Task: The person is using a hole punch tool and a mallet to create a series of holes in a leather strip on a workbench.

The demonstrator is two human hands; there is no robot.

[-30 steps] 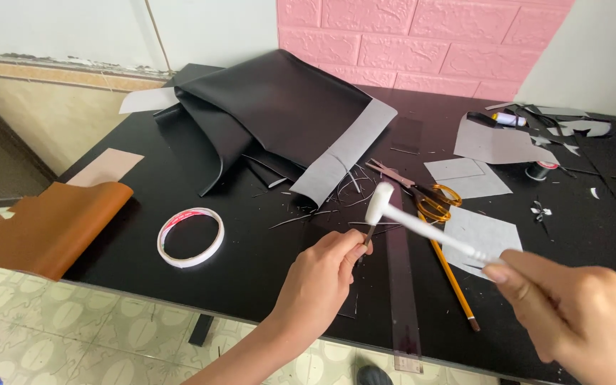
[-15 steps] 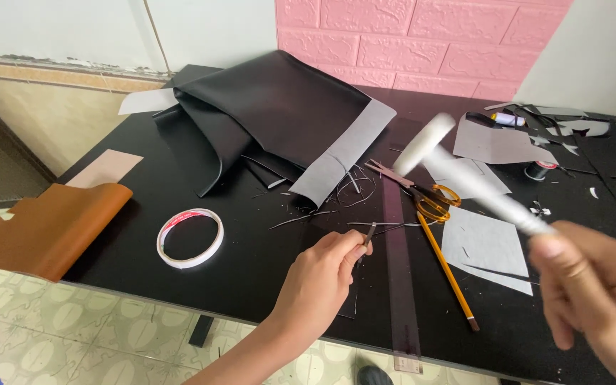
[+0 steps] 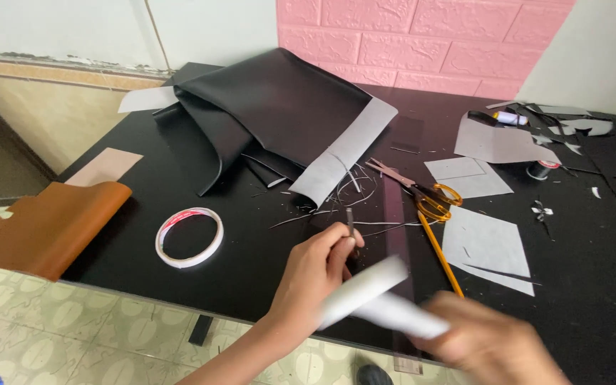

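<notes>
White and blurred, the mallet point(image 3: 376, 303) sits in the right hand point(image 3: 490, 346), fingers wrapped around its handle near the bench's front edge. The left hand point(image 3: 315, 274) pinches a thin dark metal punch point(image 3: 349, 222) upright on the black bench point(image 3: 180, 182).

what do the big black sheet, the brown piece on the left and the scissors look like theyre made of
Black sheet: likely leather or faux leather, smooth with a soft sheen, pale grey underside where it folds.
Brown piece: looks like tan leather, matte, drooping over the table edge.
Scissors: metal blades, glossy orange handles, probably plastic.
</notes>
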